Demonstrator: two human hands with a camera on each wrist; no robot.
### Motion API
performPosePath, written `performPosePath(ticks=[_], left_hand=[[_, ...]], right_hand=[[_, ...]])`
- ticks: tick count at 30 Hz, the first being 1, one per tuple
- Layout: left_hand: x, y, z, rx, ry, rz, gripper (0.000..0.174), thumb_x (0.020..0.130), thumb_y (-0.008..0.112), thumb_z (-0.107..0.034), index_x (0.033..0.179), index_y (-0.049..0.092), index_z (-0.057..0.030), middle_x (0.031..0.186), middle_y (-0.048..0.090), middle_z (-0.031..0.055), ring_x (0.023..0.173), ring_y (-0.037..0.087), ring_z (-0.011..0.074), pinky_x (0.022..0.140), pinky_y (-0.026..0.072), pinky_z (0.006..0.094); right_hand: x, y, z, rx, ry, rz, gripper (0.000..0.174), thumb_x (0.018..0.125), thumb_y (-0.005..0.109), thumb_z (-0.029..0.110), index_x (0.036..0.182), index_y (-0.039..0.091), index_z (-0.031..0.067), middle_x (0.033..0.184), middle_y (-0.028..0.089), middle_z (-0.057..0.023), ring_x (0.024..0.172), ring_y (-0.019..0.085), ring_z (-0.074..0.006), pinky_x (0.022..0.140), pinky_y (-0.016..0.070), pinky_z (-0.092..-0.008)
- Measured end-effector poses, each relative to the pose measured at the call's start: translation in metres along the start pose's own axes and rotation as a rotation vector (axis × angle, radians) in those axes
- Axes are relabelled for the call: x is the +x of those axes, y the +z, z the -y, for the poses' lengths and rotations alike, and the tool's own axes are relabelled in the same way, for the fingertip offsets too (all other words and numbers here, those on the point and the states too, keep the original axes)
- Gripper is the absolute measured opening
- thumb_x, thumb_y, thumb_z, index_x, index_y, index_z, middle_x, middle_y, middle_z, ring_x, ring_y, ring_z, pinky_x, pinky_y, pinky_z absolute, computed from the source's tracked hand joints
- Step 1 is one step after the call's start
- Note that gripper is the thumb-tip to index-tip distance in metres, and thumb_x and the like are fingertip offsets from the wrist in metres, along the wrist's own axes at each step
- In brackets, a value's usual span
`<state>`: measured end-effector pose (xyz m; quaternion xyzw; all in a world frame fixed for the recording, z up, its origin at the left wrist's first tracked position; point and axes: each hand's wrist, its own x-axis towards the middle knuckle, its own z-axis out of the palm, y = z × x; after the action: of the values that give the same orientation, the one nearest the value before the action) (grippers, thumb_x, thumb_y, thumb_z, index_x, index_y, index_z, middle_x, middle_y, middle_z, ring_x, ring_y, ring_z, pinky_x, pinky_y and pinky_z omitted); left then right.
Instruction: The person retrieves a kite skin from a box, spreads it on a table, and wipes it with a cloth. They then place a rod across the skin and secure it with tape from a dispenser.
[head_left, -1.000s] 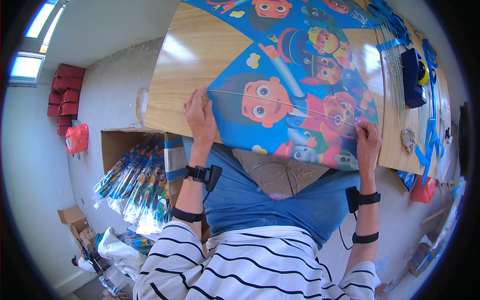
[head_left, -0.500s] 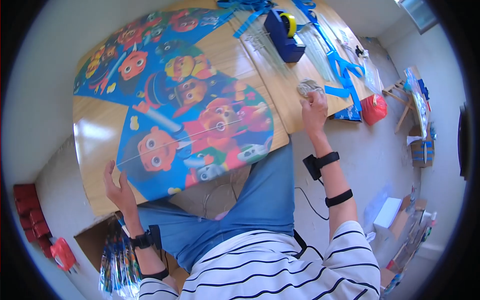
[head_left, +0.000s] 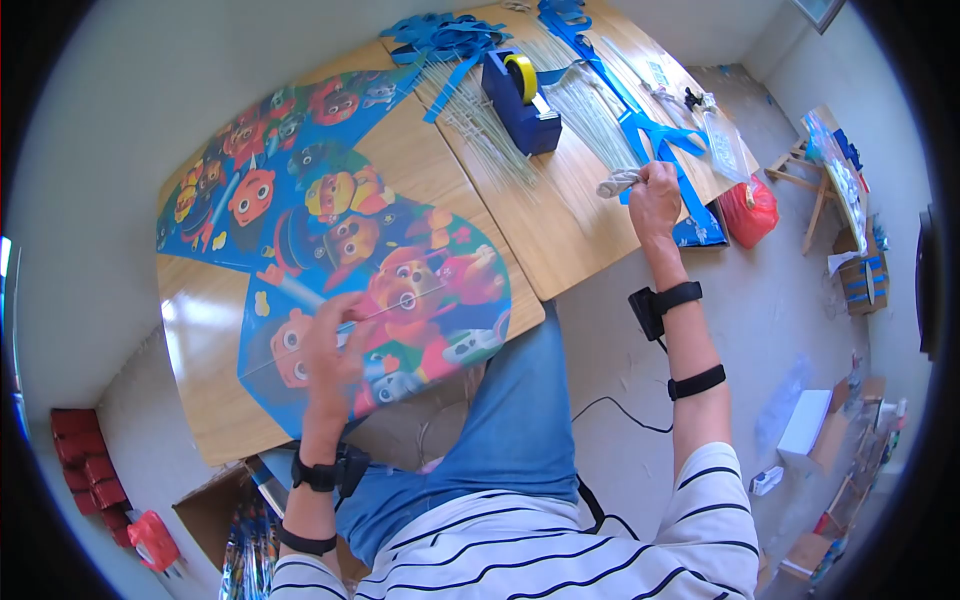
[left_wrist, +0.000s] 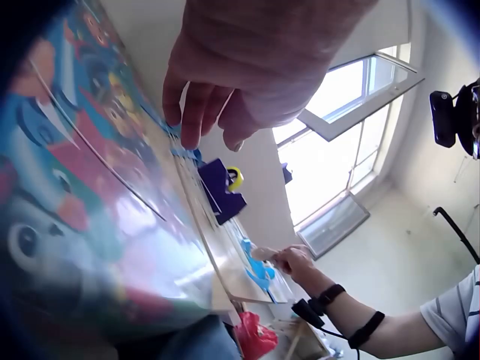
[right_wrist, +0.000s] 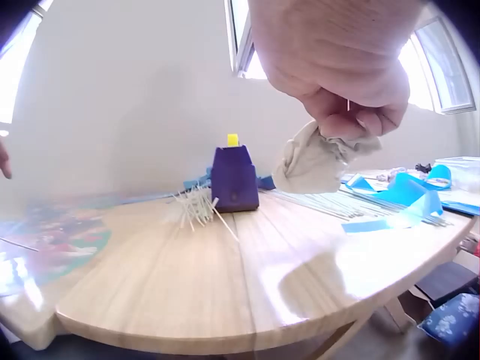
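Observation:
In the head view my left hand (head_left: 330, 375), a little blurred, is over the near part of a blue printed cartoon sheet (head_left: 465, 275) spread on the table. The left wrist view shows its fingers loosely bent with nothing between them. A thin pale rod (left_wrist: 124, 184) lies across the sheet, partly hidden by this hand in the head view. Farther right, my right hand (head_left: 657, 205) pinches a crumpled whitish cloth (right_wrist: 307, 161) that hangs from its fingertips, above the tabletop in the right wrist view.
A dark blue tape dispenser (head_left: 520, 110) with yellow tape stands beyond the table seam. Thin white sticks (right_wrist: 195, 206) lie around it. Blue ribbons (head_left: 655, 130) trail over the right side. Below that edge sits a red plastic bag (head_left: 750, 215).
Both hands have let go of the rod, now lying on the sheet. The right hand moved right and picked up the cloth. The left hand came back inward over the sheet. The head view turned right.

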<state>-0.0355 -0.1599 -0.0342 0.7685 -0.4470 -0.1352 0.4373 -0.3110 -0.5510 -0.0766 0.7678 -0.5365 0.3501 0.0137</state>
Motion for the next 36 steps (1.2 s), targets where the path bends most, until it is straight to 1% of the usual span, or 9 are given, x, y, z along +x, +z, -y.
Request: performPosePath(ticks=[4, 7, 9, 18, 20, 26, 28, 34, 36], left_hand=[[0.023, 0.054, -0.036, -0.335, -0.03, 0.215, 0.045, 0.085, 0.068, -0.001, 0.129, 0.058, -0.0022, 0.106, 0.065, 0.0088, 0.089, 0.067, 0.0142, 0.082, 0.0532, 0.0312], [0.035, 0.098, -0.07, -0.639, -0.149, 0.381, 0.037, 0.091, 0.062, -0.002, 0.128, 0.058, -0.0031, 0.105, 0.065, 0.0049, 0.091, 0.066, 0.0126, 0.079, 0.053, 0.0274], [0.042, 0.118, -0.083, -0.761, -0.218, 0.447, 0.03, 0.094, 0.059, -0.003, 0.124, 0.059, -0.0039, 0.102, 0.065, 0.0021, 0.091, 0.065, 0.0105, 0.078, 0.0523, 0.0252], [0.051, 0.163, -0.074, -0.949, -0.312, 0.264, 0.008, 0.095, 0.066, -0.009, 0.093, 0.061, -0.0042, 0.084, 0.063, -0.0016, 0.073, 0.057, 0.0033, 0.059, 0.045, 0.021], [0.054, 0.154, -0.08, -0.924, -0.351, 0.232, 0.009, 0.095, 0.067, -0.011, 0.092, 0.061, -0.0046, 0.082, 0.063, -0.0023, 0.071, 0.056, 0.0026, 0.058, 0.0435, 0.021], [0.054, 0.159, -0.064, -0.804, -0.35, 0.267, 0.012, 0.096, 0.067, -0.015, 0.102, 0.063, -0.0062, 0.09, 0.067, -0.0008, 0.078, 0.062, 0.0043, 0.063, 0.0481, 0.0199], [0.055, 0.161, -0.067, -0.786, -0.367, 0.264, 0.011, 0.096, 0.066, -0.014, 0.103, 0.063, -0.0063, 0.09, 0.067, -0.0018, 0.078, 0.061, 0.0038, 0.063, 0.0474, 0.0193], [0.064, 0.181, -0.054, -0.688, -0.331, 0.344, 0.023, 0.094, 0.064, -0.01, 0.115, 0.06, -0.003, 0.104, 0.065, 0.0004, 0.09, 0.063, 0.007, 0.076, 0.0517, 0.0236], [0.071, 0.188, -0.049, -0.622, -0.224, 0.373, 0.033, 0.092, 0.064, -0.008, 0.124, 0.058, -0.0011, 0.115, 0.063, 0.0042, 0.095, 0.063, 0.0104, 0.082, 0.0527, 0.0258]], right_hand=[[-0.019, -0.022, 0.009, 0.376, 0.041, 0.104, 0.013, 0.083, 0.058, 0.0, 0.095, 0.065, 0.0004, 0.086, 0.066, -0.0181, 0.081, 0.067, -0.0348, 0.073, 0.053, -0.0424], [-0.073, -0.064, 0.071, 0.857, 0.066, 0.458, 0.016, 0.086, 0.062, 0.004, 0.1, 0.067, 0.0011, 0.082, 0.066, -0.012, 0.075, 0.065, -0.0205, 0.068, 0.0508, -0.0335], [-0.103, -0.071, 0.095, 0.909, 0.053, 0.611, 0.01, 0.088, 0.063, 0.008, 0.094, 0.067, 0.0016, 0.078, 0.065, -0.0132, 0.069, 0.064, -0.0239, 0.064, 0.0497, -0.0342], [-0.085, -0.033, 0.081, 0.629, 0.227, 0.558, 0.02, 0.087, 0.069, 0.021, 0.089, 0.065, 0.0019, 0.077, 0.065, -0.0191, 0.071, 0.066, -0.0324, 0.061, 0.0492, -0.0422], [-0.073, -0.001, 0.051, 0.121, 0.038, 0.328, 0.024, 0.082, 0.072, 0.019, 0.095, 0.063, 0.0015, 0.088, 0.066, -0.0205, 0.083, 0.068, -0.0352, 0.067, 0.0531, -0.0456], [-0.048, 0.069, 0.066, 0.11, 0.153, 0.393, 0.04, 0.069, 0.079, 0.015, 0.098, 0.06, -0.0055, 0.097, 0.068, -0.0259, 0.09, 0.067, -0.044, 0.082, 0.0551, -0.0473], [-0.036, 0.095, 0.082, 0.215, 0.251, 0.396, 0.042, 0.065, 0.079, 0.01, 0.098, 0.06, -0.0076, 0.095, 0.068, -0.0277, 0.088, 0.068, -0.0433, 0.077, 0.0572, -0.0449], [-0.011, 0.106, 0.108, 0.519, 0.418, 0.464, 0.037, 0.073, 0.07, 0.009, 0.106, 0.059, -0.0051, 0.09, 0.068, -0.0272, 0.09, 0.068, -0.0437, 0.079, 0.0565, -0.0502], [-0.004, 0.092, 0.093, 0.375, 0.335, 0.399, 0.035, 0.074, 0.069, 0.011, 0.106, 0.061, -0.0018, 0.096, 0.067, -0.0263, 0.091, 0.068, -0.0435, 0.079, 0.0564, -0.05]])
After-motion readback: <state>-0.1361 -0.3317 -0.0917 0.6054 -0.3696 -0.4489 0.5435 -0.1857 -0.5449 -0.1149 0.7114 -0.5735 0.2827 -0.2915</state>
